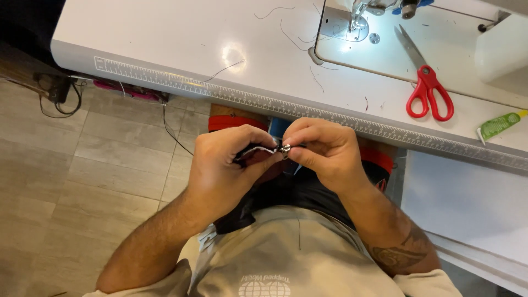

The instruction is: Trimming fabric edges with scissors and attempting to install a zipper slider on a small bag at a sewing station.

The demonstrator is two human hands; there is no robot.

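My left hand [225,165] pinches a small dark fabric piece with a pale zipper tape edge [254,152], held over my lap. My right hand [319,148] meets it, thumb and forefinger closed on a small metal zipper slider [285,148] at the end of the tape. Both hands hover just below the front edge of the white sewing table [181,38]. Most of the fabric is hidden inside my left fist.
Red-handled scissors [426,88] lie on the table at the right, beside the sewing machine's lit needle area [355,25]. A green tube [499,125] rests at the right edge. Loose threads lie scattered on the tabletop. Cables [60,93] lie on the tiled floor at left.
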